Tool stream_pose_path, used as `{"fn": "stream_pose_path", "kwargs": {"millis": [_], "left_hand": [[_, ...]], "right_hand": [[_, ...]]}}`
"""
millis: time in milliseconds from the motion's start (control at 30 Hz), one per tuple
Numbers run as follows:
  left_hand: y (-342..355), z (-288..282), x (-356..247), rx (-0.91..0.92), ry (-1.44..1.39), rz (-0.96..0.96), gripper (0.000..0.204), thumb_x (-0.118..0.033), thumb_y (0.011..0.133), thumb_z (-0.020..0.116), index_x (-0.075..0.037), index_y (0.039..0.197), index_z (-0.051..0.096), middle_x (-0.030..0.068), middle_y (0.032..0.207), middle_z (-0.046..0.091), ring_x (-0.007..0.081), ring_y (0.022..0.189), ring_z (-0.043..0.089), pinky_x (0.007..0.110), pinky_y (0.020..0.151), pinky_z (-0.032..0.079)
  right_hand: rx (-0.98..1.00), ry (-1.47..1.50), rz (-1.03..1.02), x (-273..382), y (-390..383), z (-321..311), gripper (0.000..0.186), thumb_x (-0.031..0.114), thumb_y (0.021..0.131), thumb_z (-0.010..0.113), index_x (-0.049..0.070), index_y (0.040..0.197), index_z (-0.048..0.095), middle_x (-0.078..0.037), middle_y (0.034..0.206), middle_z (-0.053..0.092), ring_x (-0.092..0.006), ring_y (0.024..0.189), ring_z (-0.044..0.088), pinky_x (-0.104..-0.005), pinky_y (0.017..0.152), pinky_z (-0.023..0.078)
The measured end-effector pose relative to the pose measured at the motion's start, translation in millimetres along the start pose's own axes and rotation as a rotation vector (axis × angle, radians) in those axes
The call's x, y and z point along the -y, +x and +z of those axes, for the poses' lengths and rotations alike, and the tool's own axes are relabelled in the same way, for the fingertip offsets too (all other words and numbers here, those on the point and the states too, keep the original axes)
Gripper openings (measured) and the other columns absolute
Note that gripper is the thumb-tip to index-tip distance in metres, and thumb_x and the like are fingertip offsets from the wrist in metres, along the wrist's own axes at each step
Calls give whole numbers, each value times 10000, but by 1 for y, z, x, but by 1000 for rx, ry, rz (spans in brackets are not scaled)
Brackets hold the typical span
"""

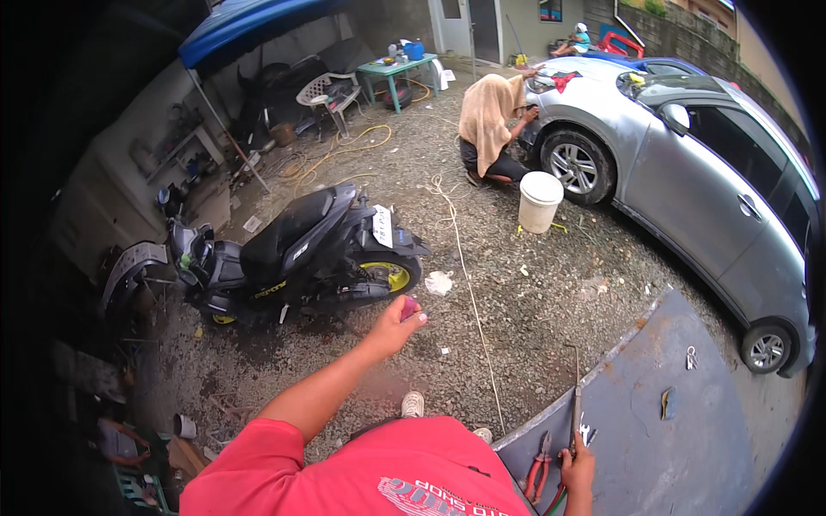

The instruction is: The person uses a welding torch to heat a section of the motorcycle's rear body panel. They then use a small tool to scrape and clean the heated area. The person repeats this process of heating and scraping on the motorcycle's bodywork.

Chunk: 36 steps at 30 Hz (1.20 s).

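Observation:
My left hand (391, 331) is held out in front of me, its fingers closed round a small pink-purple object (409, 308) whose kind I cannot make out. At the lower right, my right hand (578, 471) grips a gas welding torch (577, 404) with a long thin tube bent at its tip. Red and green hoses (557, 499) run beside that hand. Just left of it, red-handled pliers (539, 469) lie on a grey metal sheet (637, 413). A wrench (585, 432) shows close to the torch, partly hidden by it.
A black motorcycle (297, 245) stands ahead on the left. Beside the silver car (688, 181) a person (490, 125) under a tan cloth crouches near a white bucket (539, 202). A pale cord (465, 275) crosses the gravel. Keys (692, 358) lie on the sheet.

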<state>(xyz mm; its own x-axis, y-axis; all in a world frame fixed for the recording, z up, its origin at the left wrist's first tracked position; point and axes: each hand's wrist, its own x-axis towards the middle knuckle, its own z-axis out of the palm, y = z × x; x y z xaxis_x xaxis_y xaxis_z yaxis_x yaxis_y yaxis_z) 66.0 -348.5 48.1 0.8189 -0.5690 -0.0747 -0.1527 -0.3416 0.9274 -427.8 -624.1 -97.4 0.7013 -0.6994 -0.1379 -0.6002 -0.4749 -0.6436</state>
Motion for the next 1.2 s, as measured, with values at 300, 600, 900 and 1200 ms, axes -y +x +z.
{"fn": "stream_pose_path", "kwargs": {"millis": [300,600,900,1200], "left_hand": [[-89,-66,60,-137,-109,-126,263,-223,1029,744,-65,1155,574,-16,1011,608,69,933,544,286,842,494],[-122,-138,103,-237,-194,-21,301,-232,1035,742,-57,1163,533,-1,999,604,81,929,557,301,827,501],[-116,-245,109,-48,-5,221,304,-208,1038,681,-36,1231,519,189,959,707,390,883,729,466,750,551],[-23,-384,162,319,238,124,238,-197,1060,596,-56,1250,566,254,960,722,475,918,709,545,770,533]], "right_hand": [[112,-403,233,66,8,-15,716,461,972,685,87,1560,523,-331,1298,682,-472,1135,691,-534,989,547],[51,179,-32,213,76,104,547,247,1006,669,-33,1467,576,-181,1249,696,-309,1132,682,-429,958,541],[698,1180,13,566,11,293,305,314,1129,545,60,1275,631,-68,1254,689,-185,1128,662,-406,968,559],[401,1219,297,626,78,397,197,133,1126,497,2,1231,600,-88,1038,691,-157,903,707,-322,819,591]]}}
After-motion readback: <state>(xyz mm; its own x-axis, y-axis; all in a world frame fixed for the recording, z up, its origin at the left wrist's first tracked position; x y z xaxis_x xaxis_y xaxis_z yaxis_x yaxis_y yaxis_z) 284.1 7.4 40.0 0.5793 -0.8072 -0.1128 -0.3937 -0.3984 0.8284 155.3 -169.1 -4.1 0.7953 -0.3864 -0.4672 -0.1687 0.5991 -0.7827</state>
